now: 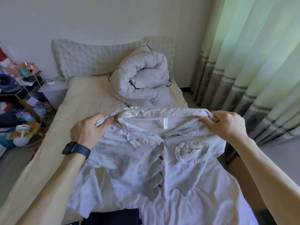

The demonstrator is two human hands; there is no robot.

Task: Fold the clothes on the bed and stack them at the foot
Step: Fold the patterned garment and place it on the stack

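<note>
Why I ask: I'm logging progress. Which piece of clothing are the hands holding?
The pale shirt with the lace collar: left hand and right hand grip its shoulders. The dark garment lies below, in neither hand.

White wall (97, 18) behind; pale green curtains (259, 62) right (daylight glowing through); cluttered rack (11, 93), nightstand (54, 90) left.
</note>
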